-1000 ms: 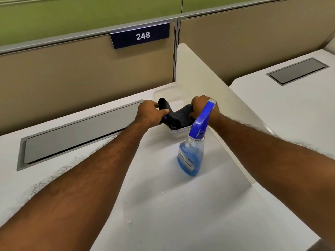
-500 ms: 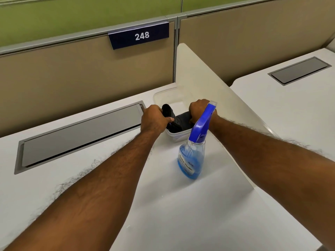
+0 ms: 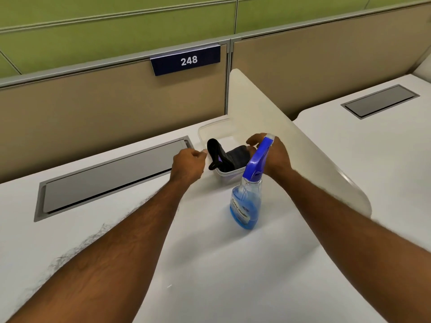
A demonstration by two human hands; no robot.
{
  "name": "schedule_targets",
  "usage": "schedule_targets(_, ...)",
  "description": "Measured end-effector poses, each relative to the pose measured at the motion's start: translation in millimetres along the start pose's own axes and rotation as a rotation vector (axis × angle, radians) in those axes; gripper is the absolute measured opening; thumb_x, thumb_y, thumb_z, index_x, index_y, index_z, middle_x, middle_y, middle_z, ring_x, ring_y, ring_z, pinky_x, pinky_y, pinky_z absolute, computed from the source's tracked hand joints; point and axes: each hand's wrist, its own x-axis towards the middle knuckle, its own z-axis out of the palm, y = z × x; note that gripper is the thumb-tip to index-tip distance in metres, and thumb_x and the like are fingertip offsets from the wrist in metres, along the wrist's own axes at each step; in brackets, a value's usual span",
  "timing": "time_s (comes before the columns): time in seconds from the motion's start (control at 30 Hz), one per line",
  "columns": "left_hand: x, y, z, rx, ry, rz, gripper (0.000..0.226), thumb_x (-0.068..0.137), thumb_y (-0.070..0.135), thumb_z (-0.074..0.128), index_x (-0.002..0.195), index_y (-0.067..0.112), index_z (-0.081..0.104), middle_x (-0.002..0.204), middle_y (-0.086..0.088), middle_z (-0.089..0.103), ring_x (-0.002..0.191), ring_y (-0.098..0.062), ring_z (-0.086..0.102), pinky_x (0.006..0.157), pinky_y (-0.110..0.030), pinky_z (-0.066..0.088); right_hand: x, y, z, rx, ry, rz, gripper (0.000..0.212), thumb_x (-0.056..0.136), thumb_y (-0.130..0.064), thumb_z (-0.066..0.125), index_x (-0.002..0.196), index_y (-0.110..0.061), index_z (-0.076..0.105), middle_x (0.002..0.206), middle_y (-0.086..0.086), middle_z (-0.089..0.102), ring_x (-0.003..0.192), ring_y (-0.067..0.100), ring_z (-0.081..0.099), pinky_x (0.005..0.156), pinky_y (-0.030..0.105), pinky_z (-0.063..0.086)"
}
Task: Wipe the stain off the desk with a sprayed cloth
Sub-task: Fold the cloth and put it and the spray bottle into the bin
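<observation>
Your left hand [image 3: 189, 163] rests at the left rim of the clear plastic tub [image 3: 229, 176], loosely curled, its fingertips at the rim and grasping nothing that can be seen. Your right hand [image 3: 271, 153] arches over the tub's right side with fingers spread and bent downward; it too appears empty, though the spray bottle [image 3: 248, 201] stands in front of it and hides the lower fingers, so contact with the cloth cannot be told. The dark cloth [image 3: 227, 157] lies crumpled inside the tub, between your two hands, its bulk running roughly left to right with one folded end standing up toward the left hand and a loop spilling over the near-left rim. That raised end lies just beside your left fingertips, so by this view the left hand is the nearer one for a lift, while the right would have to reach down past the rim. The bottle stands upright on the white desk [image 3: 210, 264], near the tub's front corner and directly ahead of your right forearm; judged from here, the cloth should come out toward you and leftward to avoid knocking it. No stain is plainly visible on the desk.
</observation>
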Motion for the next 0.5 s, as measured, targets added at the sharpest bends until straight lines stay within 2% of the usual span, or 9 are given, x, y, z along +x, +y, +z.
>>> schedule_targets(0.07,-7,-11,-15,0.007,0.020,-0.001,0.029,0.091,0.048,0.059,0.078,0.023,0.066,0.092,-0.011,0.074,0.085,-0.030,0.072,0.081,-0.046,0.060,-26,-7,-9,0.125,0.100,0.068,0.024,0.085,-0.013,0.072,0.106,-0.005,0.064,0.094,0.001,0.063,0.085,0.014,0.058,0.080,0.028,0.049)
schedule_targets(0.17,-19,-30,-35,0.042,0.049,0.000,0.040,0.090,0.050,0.058,0.099,0.013,0.072,0.099,-0.010,0.074,0.093,-0.030,0.070,0.086,-0.045,0.058,-60,-14,-15,0.315,0.198,0.150,0.016,0.090,0.000,0.061,0.103,-0.011,0.064,0.092,-0.005,0.063,0.077,0.007,0.060,0.074,0.014,0.047)
schedule_targets(0.23,-29,-41,-46,0.082,0.062,0.004,0.044,0.090,0.051,0.058,0.103,0.012,0.072,0.100,-0.009,0.074,0.095,-0.029,0.069,0.088,-0.040,0.056,-80,-13,-16,0.401,0.156,0.168,0.031,0.089,0.011,0.054,0.100,-0.017,0.060,0.090,-0.009,0.064,0.078,0.004,0.063,0.069,0.006,0.046)
schedule_targets(0.33,-45,-57,-62,0.179,0.073,0.025,0.043,0.091,0.051,0.058,0.110,0.014,0.069,0.111,-0.007,0.072,0.105,-0.027,0.065,0.090,-0.036,0.052,-108,-9,-14,0.401,0.045,0.151,0.063,0.076,0.028,0.046,0.100,-0.029,0.056,0.095,-0.017,0.061,0.087,-0.014,0.060,0.068,0.000,0.045)
schedule_targets(0.4,-56,-67,-71,0.288,0.056,0.061,0.046,0.091,0.051,0.056,0.120,0.016,0.063,0.120,-0.006,0.068,0.113,-0.026,0.061,0.095,-0.038,0.049,-121,-7,-13,0.408,-0.031,0.153,0.074,0.073,0.027,0.049,0.102,-0.041,0.051,0.104,-0.026,0.058,0.096,-0.019,0.056,0.076,0.003,0.045)
schedule_targets(0.43,-61,-73,-75,0.355,0.042,0.090,0.049,0.092,0.052,0.056,0.124,0.016,0.060,0.125,-0.006,0.065,0.118,-0.026,0.058,0.098,-0.039,0.047,-125,-7,-13,0.426,-0.071,0.149,0.074,0.075,0.024,0.053,0.105,-0.044,0.049,0.109,-0.029,0.056,0.102,-0.015,0.057,0.084,0.009,0.045)
schedule_targets(0.5,-73,-86,-83,0.494,0.009,0.144,0.053,0.092,0.052,0.054,0.132,0.017,0.054,0.136,-0.005,0.057,0.127,-0.026,0.051,0.103,-0.041,0.043,-129,-13,-16,0.448,-0.163,0.121,0.069,0.078,0.010,0.066,0.114,-0.044,0.044,0.120,-0.022,0.054,0.113,0.002,0.057,0.097,0.027,0.046)
